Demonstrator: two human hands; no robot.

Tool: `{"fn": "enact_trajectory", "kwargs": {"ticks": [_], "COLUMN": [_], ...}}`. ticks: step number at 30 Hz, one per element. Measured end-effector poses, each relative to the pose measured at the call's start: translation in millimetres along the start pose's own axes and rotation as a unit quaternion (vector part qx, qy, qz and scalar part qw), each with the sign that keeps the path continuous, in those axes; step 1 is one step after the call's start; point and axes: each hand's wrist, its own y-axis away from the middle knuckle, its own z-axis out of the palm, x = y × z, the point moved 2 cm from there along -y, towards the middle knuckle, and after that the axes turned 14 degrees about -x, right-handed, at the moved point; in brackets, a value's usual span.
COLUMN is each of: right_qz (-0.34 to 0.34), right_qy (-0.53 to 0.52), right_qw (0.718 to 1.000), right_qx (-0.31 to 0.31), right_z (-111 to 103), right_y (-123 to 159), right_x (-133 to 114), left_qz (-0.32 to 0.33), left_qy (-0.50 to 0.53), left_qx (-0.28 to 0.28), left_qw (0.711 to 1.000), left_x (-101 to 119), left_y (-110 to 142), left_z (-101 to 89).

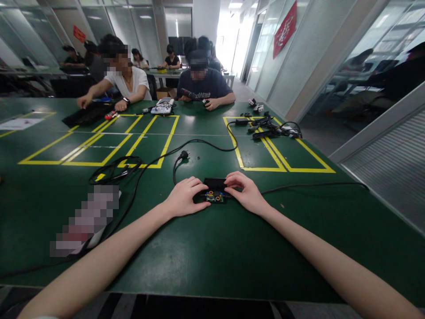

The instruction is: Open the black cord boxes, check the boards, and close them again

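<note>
Between my hands on the green table lies an opened black power adapter, its circuit board [215, 196] showing two ring-shaped coils. The black half of its case [215, 183] stands up behind the board. My left hand [186, 198] grips the adapter's left end, thumb in front and fingers behind. With thumb and fingers, my right hand [246, 195] holds the right end, at the upraised case half. Just behind my left hand, a black cord ends in a plug [183, 155]. Another black cord [315, 184] runs right from the adapter. My fingers partly hide both ends.
A coiled black cable [116, 169] and a blurred-out long object [88, 217] lie left. Yellow tape [264, 169] marks rectangles on the table [186, 261]. Adapters and cables [270, 128] are piled back right. Two people sit opposite, near a white power strip [162, 106].
</note>
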Motion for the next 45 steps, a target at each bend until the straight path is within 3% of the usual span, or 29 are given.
{"fn": "enact_trajectory", "kwargs": {"ticks": [6,17,32,45], "right_qz": [0.047,0.042,0.028,0.026], "right_qy": [-0.039,-0.010,0.013,-0.009], "right_qw": [0.998,0.999,0.999,0.996], "right_qx": [0.001,-0.030,-0.021,-0.083], "right_z": [1,0,-3,-5], "right_y": [-1,-3,-1,1], "right_x": [6,8,0,-13], "left_qz": [0.001,0.006,0.013,0.033], "left_qy": [0.014,0.003,-0.025,-0.059], "left_qx": [0.003,0.002,-0.006,0.007], "left_qw": [1.000,1.000,1.000,0.998], "left_x": [1,0,-1,2], "left_y": [0,0,2,3], "left_z": [-1.5,-3.0,-0.8,-1.0]}}
